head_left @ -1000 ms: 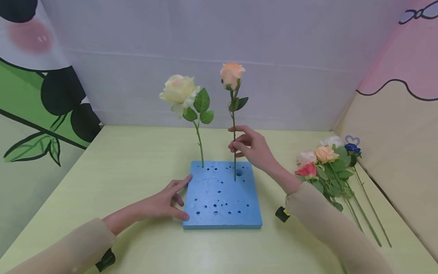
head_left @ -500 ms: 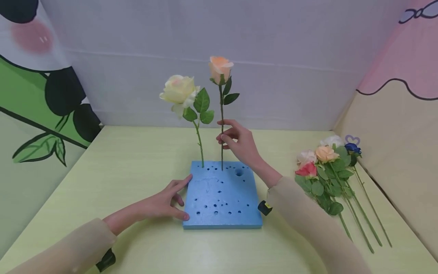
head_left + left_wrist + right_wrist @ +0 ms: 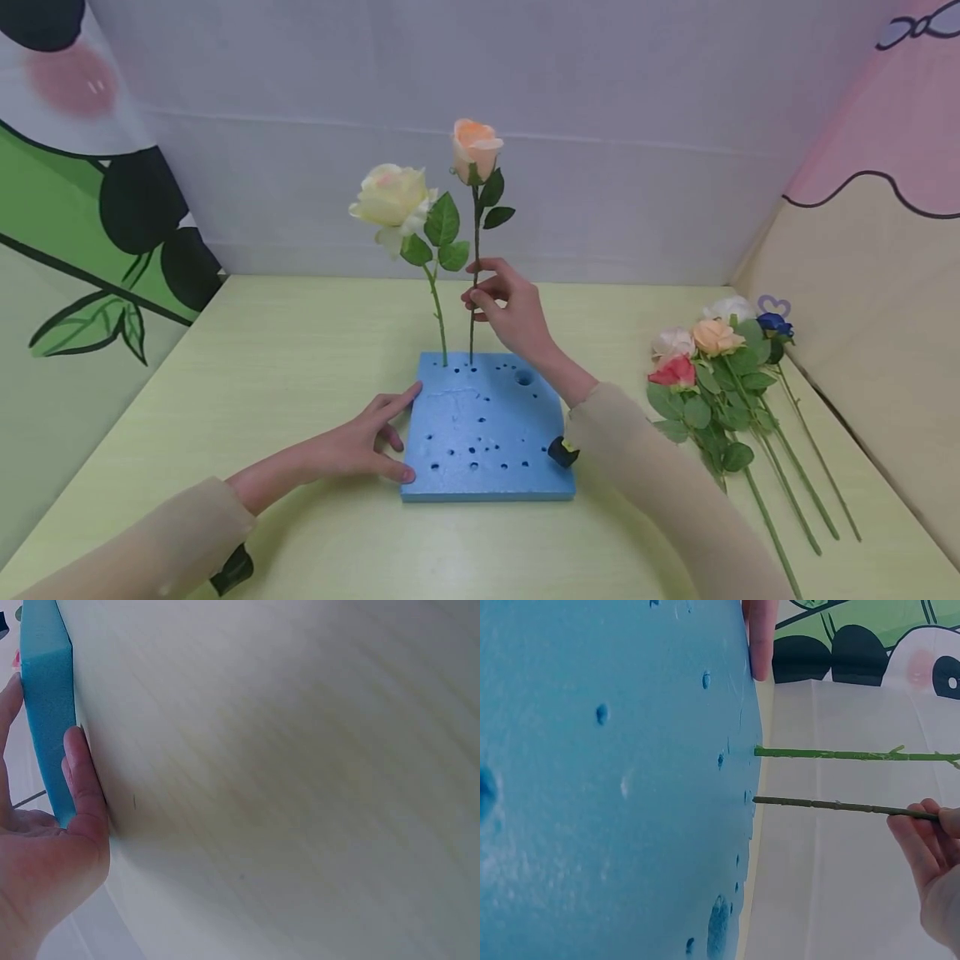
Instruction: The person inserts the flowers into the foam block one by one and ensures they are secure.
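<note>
My right hand pinches the stem of a peach rose, which stands nearly upright. Its lower tip is at the back row of holes in a blue foam block; in the right wrist view the stem ends at the foam's far edge, and I cannot tell whether it is in a hole. Just left, a cream rose stands in the block. My left hand rests against the block's left side with thumb and index finger spread; in the left wrist view other fingers lie along the foam wall.
At the right of the table lies a bunch of loose flowers: a red rose, an orange one, a blue one and pale ones. A grey-white backdrop rises behind the table.
My right hand has carried the peach rose left and slightly back, from above the block's large hole to its back edge beside the cream rose. The left hand and block have stayed put.
</note>
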The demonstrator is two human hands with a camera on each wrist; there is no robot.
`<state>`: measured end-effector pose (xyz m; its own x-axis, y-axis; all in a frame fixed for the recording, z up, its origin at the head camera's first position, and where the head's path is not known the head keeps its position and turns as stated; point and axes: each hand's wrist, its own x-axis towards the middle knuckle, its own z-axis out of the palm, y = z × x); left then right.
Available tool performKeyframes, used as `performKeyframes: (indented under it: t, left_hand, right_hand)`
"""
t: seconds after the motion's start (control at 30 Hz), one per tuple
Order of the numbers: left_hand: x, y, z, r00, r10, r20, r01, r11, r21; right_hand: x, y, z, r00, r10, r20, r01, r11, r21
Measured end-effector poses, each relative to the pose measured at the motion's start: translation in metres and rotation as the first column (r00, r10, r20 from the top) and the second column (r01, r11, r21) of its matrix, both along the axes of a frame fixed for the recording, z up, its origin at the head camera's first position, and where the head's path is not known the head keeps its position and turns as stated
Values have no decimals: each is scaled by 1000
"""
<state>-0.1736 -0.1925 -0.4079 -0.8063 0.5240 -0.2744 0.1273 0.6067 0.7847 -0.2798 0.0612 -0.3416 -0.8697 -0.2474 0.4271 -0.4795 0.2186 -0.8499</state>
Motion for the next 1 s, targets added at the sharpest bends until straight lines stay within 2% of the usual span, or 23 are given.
performKeyframes:
  t: [0.4,0.63,1.0]
  left_hand:
    - [0,1,0,1000,7,8,-7,1000,7]
    - [0,1,0,1000,5,0,-5,1000,8]
    - [-1,0,-1,1000,9,-2,-9,1000,7]
  right_hand:
    - [0,-2,-6,1000,4,-30,-4,1000,11]
    - [0,-1,-5,999,-26,-31,28,997,71]
    - [2,-3,-7,1000,-12,-20,15,990,140]
